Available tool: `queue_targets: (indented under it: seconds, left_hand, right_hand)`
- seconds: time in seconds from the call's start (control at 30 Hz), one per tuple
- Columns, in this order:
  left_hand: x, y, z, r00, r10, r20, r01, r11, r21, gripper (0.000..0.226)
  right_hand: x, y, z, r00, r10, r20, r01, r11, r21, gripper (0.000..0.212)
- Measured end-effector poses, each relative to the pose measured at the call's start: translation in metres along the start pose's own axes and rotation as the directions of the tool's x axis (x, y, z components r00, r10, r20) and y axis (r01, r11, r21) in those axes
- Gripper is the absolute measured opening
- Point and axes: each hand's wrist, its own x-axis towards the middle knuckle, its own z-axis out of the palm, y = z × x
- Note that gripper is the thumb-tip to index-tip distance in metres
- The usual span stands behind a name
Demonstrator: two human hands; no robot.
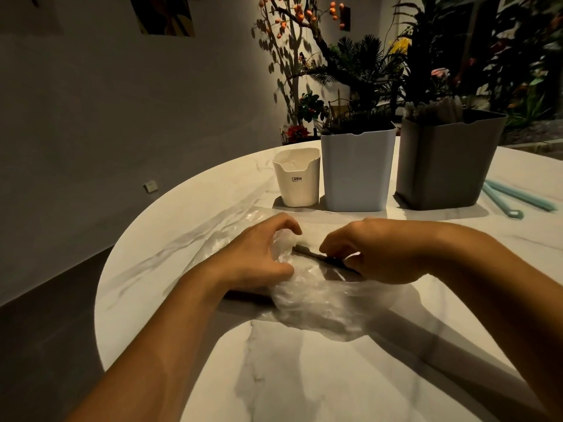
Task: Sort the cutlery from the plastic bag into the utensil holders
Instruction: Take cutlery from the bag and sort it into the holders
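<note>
A crumpled clear plastic bag [307,303] lies on the round marble table [304,376] in front of me. My left hand [259,254] grips a bunched part of the bag. My right hand [374,254] pinches a dark piece of cutlery [316,255] that pokes out of the bag, its tip pointing left. Behind stand three utensil holders: a small white one [297,178], a taller pale blue one [358,172] with dark cutlery in it, and a grey one [447,159] with pale cutlery in it.
Light blue sticks [515,197] lie on the table right of the grey holder. Plants and branches with orange berries [304,16] stand behind the table. The table's curved edge runs along the left, with dark floor below.
</note>
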Motion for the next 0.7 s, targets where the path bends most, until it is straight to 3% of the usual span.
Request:
queue_targets:
  seconds: [0.13, 0.23, 0.3, 0.4, 0.53, 0.63, 0.7]
  left_hand:
    - [-0.001, -0.003, -0.001, 0.986, 0.028, 0.165, -0.025, 0.999, -0.021, 0.079]
    - [-0.004, 0.000, -0.002, 0.981, 0.042, 0.187, -0.034, 0.998, -0.047, 0.071]
    - [-0.003, 0.002, -0.001, 0.993, 0.042, 0.114, -0.038, 0.998, -0.044, 0.050]
    - [0.004, 0.002, 0.004, 0.993, 0.017, -0.113, -0.024, 0.998, -0.063, 0.014]
    - [0.006, -0.001, 0.003, 0.978, -0.003, -0.210, 0.011, 0.999, 0.039, 0.026]
    - [0.002, -0.004, -0.002, 0.986, 0.031, -0.161, -0.013, 0.993, 0.113, 0.037]
    - [-0.001, -0.003, -0.005, 0.996, 0.004, -0.092, 0.004, 0.995, 0.096, 0.031]
  right_hand:
    - [0.009, -0.003, 0.012, 0.995, 0.018, -0.094, -0.019, 1.000, -0.012, 0.055]
    - [0.017, -0.006, 0.028, 0.982, -0.021, -0.186, 0.021, 1.000, -0.003, 0.059]
    - [0.021, -0.007, 0.034, 0.971, -0.037, -0.238, 0.039, 0.999, 0.002, 0.051]
    - [0.021, -0.006, 0.033, 0.958, -0.038, -0.283, 0.040, 0.999, 0.002, 0.039]
    - [0.017, -0.004, 0.027, 0.955, -0.016, -0.297, 0.021, 1.000, 0.016, 0.026]
    - [0.014, -0.001, 0.024, 0.947, 0.040, -0.320, -0.054, 0.998, -0.034, 0.018]
    - [0.014, 0.001, 0.023, 0.939, 0.079, -0.334, -0.113, 0.990, -0.082, 0.017]
